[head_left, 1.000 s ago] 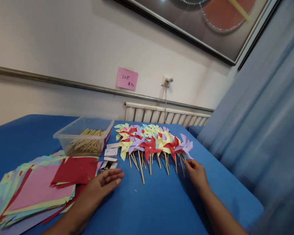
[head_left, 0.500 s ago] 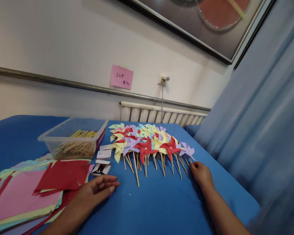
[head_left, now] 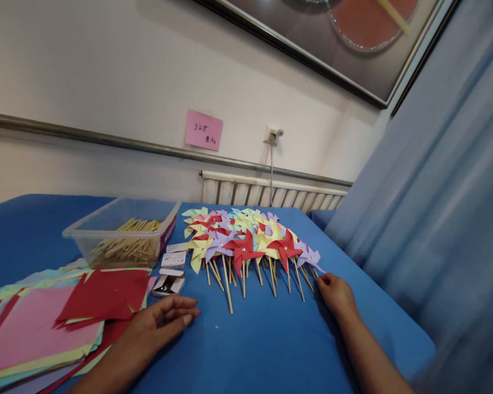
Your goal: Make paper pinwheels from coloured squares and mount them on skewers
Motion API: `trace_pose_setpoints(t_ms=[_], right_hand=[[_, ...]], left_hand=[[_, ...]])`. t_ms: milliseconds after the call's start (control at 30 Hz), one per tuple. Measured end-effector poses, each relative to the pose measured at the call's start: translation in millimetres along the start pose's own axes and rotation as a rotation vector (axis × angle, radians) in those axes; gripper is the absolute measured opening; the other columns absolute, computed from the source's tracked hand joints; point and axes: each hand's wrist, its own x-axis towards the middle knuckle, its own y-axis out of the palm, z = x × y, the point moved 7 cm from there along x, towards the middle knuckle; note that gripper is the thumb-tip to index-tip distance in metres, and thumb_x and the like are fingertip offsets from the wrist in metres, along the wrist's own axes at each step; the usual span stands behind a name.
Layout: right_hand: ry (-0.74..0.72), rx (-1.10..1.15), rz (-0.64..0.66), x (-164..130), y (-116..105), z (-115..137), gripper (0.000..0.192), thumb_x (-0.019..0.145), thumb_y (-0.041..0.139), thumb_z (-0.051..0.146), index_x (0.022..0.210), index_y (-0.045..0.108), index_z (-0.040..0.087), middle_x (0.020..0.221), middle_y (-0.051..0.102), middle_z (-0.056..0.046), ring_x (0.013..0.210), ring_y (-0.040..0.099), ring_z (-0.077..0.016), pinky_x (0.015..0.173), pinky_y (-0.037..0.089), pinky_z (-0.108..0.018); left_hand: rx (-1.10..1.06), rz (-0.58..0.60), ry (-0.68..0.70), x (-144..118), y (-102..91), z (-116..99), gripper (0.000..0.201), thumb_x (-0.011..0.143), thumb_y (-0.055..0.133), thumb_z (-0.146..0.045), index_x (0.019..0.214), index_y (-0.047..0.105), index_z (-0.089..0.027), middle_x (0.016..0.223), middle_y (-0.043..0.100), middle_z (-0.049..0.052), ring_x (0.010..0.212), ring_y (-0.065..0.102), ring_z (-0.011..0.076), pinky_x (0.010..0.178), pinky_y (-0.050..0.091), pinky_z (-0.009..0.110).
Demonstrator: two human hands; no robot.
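Observation:
At the right end of a spread of paper pinwheels [head_left: 244, 249], my right hand [head_left: 336, 294] is closed in a pinch at the stick of a purple pinwheel [head_left: 308, 256]. The grip point itself is mostly hidden by my fingers. The other pinwheels, red, yellow, purple and blue on wooden sticks, lie overlapping with their sticks toward me. My left hand [head_left: 170, 317] rests on the blue table with fingers loosely stretched and nothing in it. Just beyond it stands a small open box [head_left: 168, 283] with dark contents. Beside its wrist lie red paper squares [head_left: 107, 295].
A clear plastic bin [head_left: 107, 232] holds many wooden sticks [head_left: 133, 243]. Stacked coloured paper [head_left: 41, 328] covers the table's left front. Small white boxes [head_left: 173, 260] stand next to the bin. Behind the blue table [head_left: 250, 350] are a radiator [head_left: 238, 191] and a wall rail; a blue curtain [head_left: 447, 191] hangs right.
The purple pinwheel at the right end has shifted slightly left and down, closer to the red one, with my right hand at its stick. My left hand has hardly moved.

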Motion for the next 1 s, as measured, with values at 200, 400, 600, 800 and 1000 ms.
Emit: trace_pose_setpoints(t_ms=[200, 400, 600, 800, 1000], right_hand=[[-0.014, -0.003, -0.009, -3.7, -2.1, 6.6, 0.029, 0.086, 0.049, 0.040, 0.082, 0.072, 0.023, 0.082, 0.075, -0.007, 0.079, 0.067, -0.0217, 0.060, 0.038, -0.025], [0.030, -0.020, -0.051, -15.9, -13.2, 2.2, 0.043, 0.089, 0.037, 0.047, 0.081, 0.069, 0.019, 0.079, 0.072, -0.012, 0.073, 0.065, -0.0243, 0.056, 0.036, -0.028], [-0.339, 0.151, -0.365, -64.5, -28.5, 64.1, 0.030, 0.086, 0.042, 0.043, 0.085, 0.060, 0.019, 0.084, 0.064, -0.009, 0.075, 0.060, -0.0222, 0.066, 0.042, -0.030], [-0.789, 0.585, 0.043, -170.0, -2.8, 216.1, 0.017, 0.090, 0.044, 0.027, 0.079, 0.055, 0.022, 0.075, 0.058, -0.004, 0.067, 0.055, -0.0180, 0.060, 0.040, -0.028], [-0.838, 0.879, 0.231, -216.1, 23.5, 307.3, 0.010, 0.087, 0.048, 0.020, 0.081, 0.056, 0.021, 0.079, 0.059, -0.003, 0.075, 0.056, -0.0171, 0.067, 0.041, -0.028]], left_hand=[[0.020, 0.025, 0.008, 5.7, -0.1, 7.8, 0.039, 0.050, 0.077, -0.052, 0.075, 0.070, -0.023, 0.079, 0.076, 0.007, 0.084, 0.070, 0.0289, 0.080, 0.053, 0.038], [0.048, 0.080, 0.051, 3.5, 2.1, 10.6, 0.032, 0.059, 0.074, -0.044, 0.081, 0.067, -0.021, 0.081, 0.076, 0.006, 0.083, 0.069, 0.0258, 0.077, 0.052, 0.035], [0.093, 0.198, 0.099, -10.4, 10.1, 8.2, 0.017, 0.070, 0.065, -0.033, 0.083, 0.066, -0.021, 0.086, 0.075, 0.006, 0.085, 0.068, 0.0238, 0.078, 0.051, 0.033], [0.188, 0.234, 0.209, -27.5, 15.3, -7.4, 0.015, 0.073, 0.058, -0.025, 0.084, 0.068, -0.023, 0.085, 0.074, 0.004, 0.082, 0.067, 0.0240, 0.075, 0.051, 0.033], [0.237, 0.304, 0.295, -39.3, 9.9, -29.3, 0.016, 0.077, 0.053, -0.023, 0.078, 0.069, -0.022, 0.082, 0.073, 0.001, 0.083, 0.065, 0.0243, 0.073, 0.050, 0.031]])
